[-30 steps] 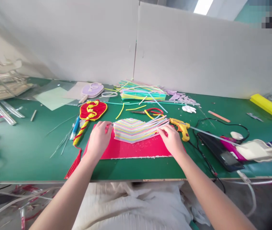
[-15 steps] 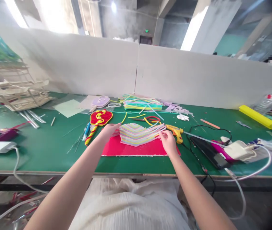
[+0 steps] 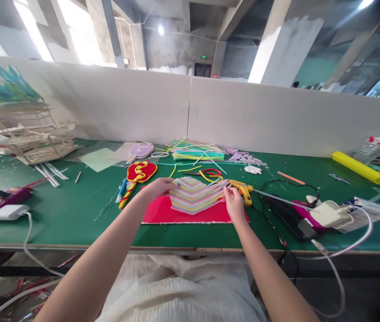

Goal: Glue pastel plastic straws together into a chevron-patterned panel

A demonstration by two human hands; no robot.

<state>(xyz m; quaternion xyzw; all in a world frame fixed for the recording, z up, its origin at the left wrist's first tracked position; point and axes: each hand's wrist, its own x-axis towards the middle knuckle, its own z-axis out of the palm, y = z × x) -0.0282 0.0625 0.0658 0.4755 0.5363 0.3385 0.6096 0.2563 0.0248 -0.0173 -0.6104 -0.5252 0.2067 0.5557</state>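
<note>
A striped piece made of pastel strips in a V pattern (image 3: 192, 197) lies over a red board (image 3: 156, 212) in front of me. My left hand (image 3: 161, 185) has its fingers closed on the piece's left edge. On the other side, my right hand (image 3: 233, 197) pinches the loose strip ends at the right edge. Just beyond my right hand is a yellow glue gun (image 3: 243, 190). Red-handled scissors (image 3: 212, 172) lie behind the piece, partly covered by yellow strips.
A red and yellow fan-shaped ornament (image 3: 141, 172) lies left of the board. Behind are bundled coloured strips (image 3: 198, 152). Right are a black phone-like object (image 3: 284, 217), cables and a power strip (image 3: 306, 214); a wooden stand (image 3: 42, 141) is far left.
The camera view has tilted up slightly, so the table sits lower in the picture. The striped piece has tilted or shifted slightly towards me, with both hands still at its edges.
</note>
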